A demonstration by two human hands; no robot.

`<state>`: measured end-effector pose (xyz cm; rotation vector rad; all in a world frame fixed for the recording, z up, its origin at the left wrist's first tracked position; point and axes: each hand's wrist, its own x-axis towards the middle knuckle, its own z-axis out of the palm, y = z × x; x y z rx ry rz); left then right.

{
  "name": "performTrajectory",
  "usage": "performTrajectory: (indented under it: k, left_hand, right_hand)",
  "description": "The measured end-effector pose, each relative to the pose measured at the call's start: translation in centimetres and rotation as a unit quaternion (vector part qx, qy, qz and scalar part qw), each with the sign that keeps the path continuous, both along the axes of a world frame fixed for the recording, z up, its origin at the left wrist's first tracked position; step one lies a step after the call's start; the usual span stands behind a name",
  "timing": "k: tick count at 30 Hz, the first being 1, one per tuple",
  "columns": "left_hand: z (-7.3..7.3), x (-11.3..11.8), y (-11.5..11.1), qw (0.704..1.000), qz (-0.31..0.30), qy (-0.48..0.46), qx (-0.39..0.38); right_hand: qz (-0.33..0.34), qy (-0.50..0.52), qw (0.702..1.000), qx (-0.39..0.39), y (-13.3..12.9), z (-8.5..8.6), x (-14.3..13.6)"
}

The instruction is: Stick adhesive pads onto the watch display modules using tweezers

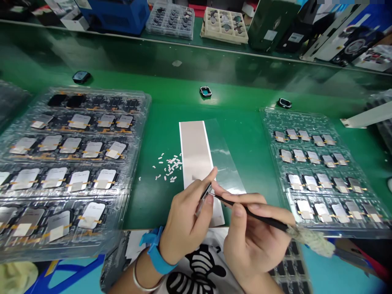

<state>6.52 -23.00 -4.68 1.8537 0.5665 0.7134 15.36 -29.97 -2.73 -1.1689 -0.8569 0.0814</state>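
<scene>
My left hand [190, 216] holds a small dark-edged screen part [204, 196] between thumb and fingers, over the lower end of a beige strip sheet [197, 151]. In my right hand [257, 237] are black tweezers [266, 220], wrapped at the rear end; their tips meet the part near my left fingertips. The sheet has white edges, with clear film [223, 159] along its right side. Small pale pieces [172, 167] lie scattered on the green mat just left of the sheet.
A clear tray [139, 143] with rows of screen parts stands at the left, another tray [275, 163] at the right. Three watch frames sit farther back: left [81, 76], middle [205, 92] and right [284, 103]. Boxes and trays fill the raised shelf [196, 43].
</scene>
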Motion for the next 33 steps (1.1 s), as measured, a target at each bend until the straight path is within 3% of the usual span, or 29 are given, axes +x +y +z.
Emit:
performTrajectory:
  k: [33]
  left_hand:
    - [-0.1,-0.2,0.0,0.999,-0.003,0.024,0.023]
  right_hand:
    - [0.030,-0.052,0.998,-0.008,-0.4,-1.0,0.6]
